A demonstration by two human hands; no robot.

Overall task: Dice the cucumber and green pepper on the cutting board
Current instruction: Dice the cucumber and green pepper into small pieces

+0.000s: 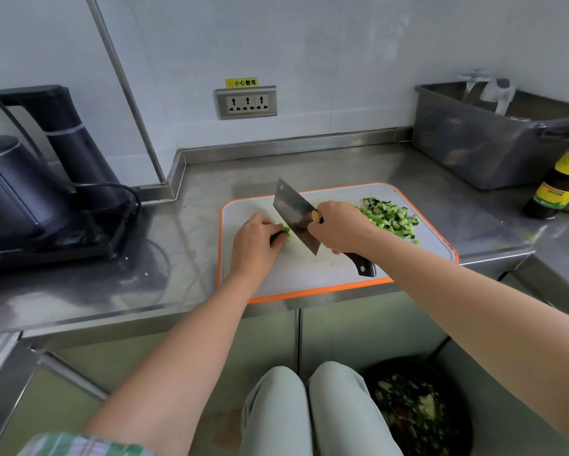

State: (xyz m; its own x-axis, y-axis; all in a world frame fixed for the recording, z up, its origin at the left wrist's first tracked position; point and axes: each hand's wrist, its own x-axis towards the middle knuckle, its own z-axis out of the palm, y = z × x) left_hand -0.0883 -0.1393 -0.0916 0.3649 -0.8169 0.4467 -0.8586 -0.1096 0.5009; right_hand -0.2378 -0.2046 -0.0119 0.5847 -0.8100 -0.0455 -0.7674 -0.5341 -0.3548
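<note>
Reading 小心触电 on yellow sign [242, 82] above socket [246, 102] — right grip [342, 227] on cleaver [293, 213]

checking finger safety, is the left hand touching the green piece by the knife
Touching. The head view shows the left hand, fingers curled over the green piece beside the knife.

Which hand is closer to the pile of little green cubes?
Right. The right hand, gripping the cleaver, is just beside the pile; the left hand holds a green piece across the blade.
</note>
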